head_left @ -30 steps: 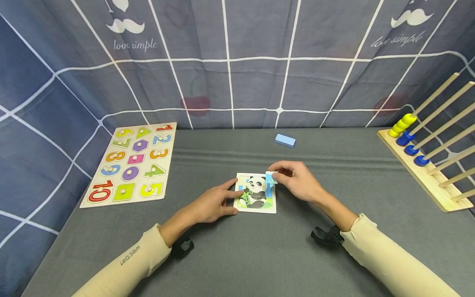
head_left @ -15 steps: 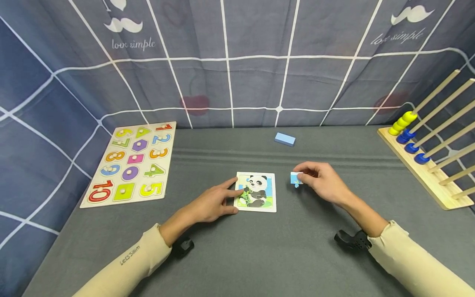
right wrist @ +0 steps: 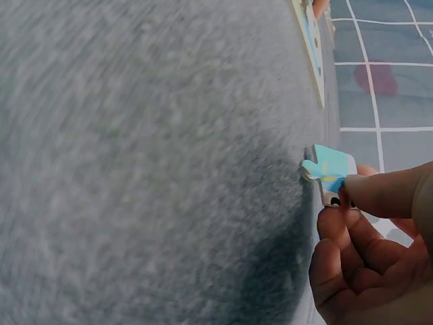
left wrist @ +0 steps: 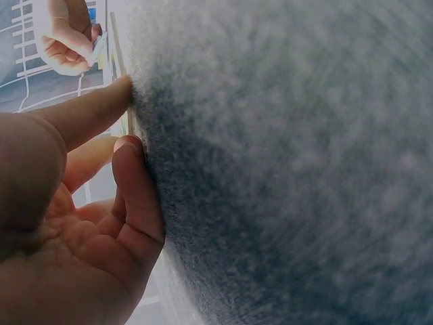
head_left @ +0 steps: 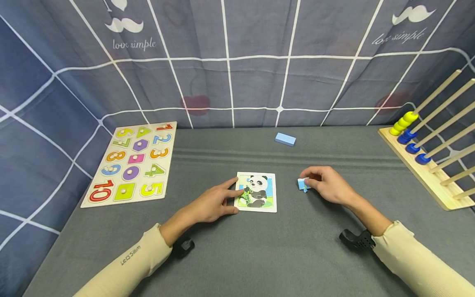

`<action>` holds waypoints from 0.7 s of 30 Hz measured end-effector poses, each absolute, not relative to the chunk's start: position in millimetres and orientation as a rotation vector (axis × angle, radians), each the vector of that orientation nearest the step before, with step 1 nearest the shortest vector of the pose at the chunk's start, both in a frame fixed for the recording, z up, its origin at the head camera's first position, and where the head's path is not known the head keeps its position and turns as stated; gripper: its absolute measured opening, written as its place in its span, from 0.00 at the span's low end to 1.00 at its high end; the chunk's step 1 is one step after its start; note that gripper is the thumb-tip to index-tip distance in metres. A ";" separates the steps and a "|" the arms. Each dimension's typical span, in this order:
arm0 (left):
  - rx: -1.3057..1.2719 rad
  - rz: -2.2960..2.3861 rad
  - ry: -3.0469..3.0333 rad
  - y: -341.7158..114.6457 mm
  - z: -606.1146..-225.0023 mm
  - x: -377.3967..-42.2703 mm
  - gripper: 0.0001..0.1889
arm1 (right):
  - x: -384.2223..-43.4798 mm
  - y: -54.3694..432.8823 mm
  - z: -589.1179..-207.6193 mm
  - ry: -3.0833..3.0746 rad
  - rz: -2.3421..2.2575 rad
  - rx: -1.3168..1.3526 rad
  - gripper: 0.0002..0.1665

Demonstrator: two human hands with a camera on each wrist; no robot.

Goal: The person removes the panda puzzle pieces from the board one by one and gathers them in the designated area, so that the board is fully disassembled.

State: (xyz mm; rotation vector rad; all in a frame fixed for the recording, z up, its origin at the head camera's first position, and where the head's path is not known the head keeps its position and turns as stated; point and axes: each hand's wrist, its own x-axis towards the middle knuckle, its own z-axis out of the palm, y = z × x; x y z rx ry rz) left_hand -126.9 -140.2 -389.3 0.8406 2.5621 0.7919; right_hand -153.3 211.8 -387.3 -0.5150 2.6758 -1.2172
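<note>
A square panda puzzle (head_left: 264, 203) with a white frame lies on the grey table in front of me. My left hand (head_left: 210, 203) rests at its left side, fingers fairly straight, one fingertip on the picture and others against the frame's left edge. To the right of the puzzle, my right hand (head_left: 328, 185) pinches a blue puzzle piece (head_left: 302, 185) between thumb and fingers. The right wrist view shows this puzzle piece (right wrist: 333, 162) tilted at the tabletop, its rounded tab sticking out; whether it touches the cloth I cannot tell. The hand covers part of it.
Farther back lies a light blue block (head_left: 285, 139). A number-and-shape peg board (head_left: 122, 185) sits at left. At right stands a wooden bead counter (head_left: 419, 169) with upright rods and yellow and blue beads. A tiled-pattern curtain (head_left: 256, 82) hangs behind the table.
My right hand has moved right with the puzzle piece, away from the puzzle's upper right corner, then slightly farther right and lower. The left hand has stayed put.
</note>
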 end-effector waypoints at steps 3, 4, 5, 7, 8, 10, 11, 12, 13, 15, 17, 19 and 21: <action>0.847 0.798 2.561 -140.1 -389.8 -126.8 0.28 | -153.8 212.5 -389.3 2.716 -1.174 -0.542 0.09; 0.850 0.799 2.562 -140.2 -390.0 -126.7 0.28 | -154.0 212.7 -390.0 2.728 -1.159 -0.537 0.10; 0.852 0.800 2.562 -140.2 -390.1 -126.6 0.28 | -154.4 212.8 -390.8 2.740 -1.147 -0.531 0.10; 0.855 0.801 2.563 -140.3 -390.4 -126.8 0.28 | -154.6 212.9 -392.1 2.764 -1.136 -0.512 0.09; 0.853 0.800 2.563 -140.4 -390.5 -126.8 0.28 | -154.7 212.7 -392.7 2.773 -1.140 -0.502 0.09; 0.850 0.799 2.564 -140.3 -390.4 -126.9 0.28 | -154.7 212.3 -393.2 2.796 -1.148 -0.476 0.08; 0.850 0.799 2.564 -140.1 -390.3 -126.9 0.28 | -154.8 212.2 -393.3 2.810 -1.152 -0.460 0.08; 0.849 0.800 2.563 -140.0 -390.1 -127.0 0.28 | -154.7 212.1 -393.2 2.823 -1.154 -0.444 0.08; 0.848 0.800 2.562 -139.9 -390.0 -127.0 0.28 | -154.7 212.0 -393.2 2.832 -1.152 -0.432 0.07; 0.840 0.797 2.561 -139.6 -389.4 -127.0 0.28 | -154.6 212.2 -392.9 2.846 -1.131 -0.412 0.06; 0.836 0.794 2.562 -139.6 -389.1 -127.0 0.28 | -155.0 212.7 -393.3 2.848 -1.107 -0.405 0.06; 0.831 0.789 2.564 -139.8 -389.1 -126.8 0.28 | -155.3 213.4 -393.9 2.840 -1.086 -0.400 0.05; 0.829 0.786 2.566 -140.0 -389.1 -126.7 0.28 | -155.4 214.2 -394.6 2.833 -1.073 -0.397 0.05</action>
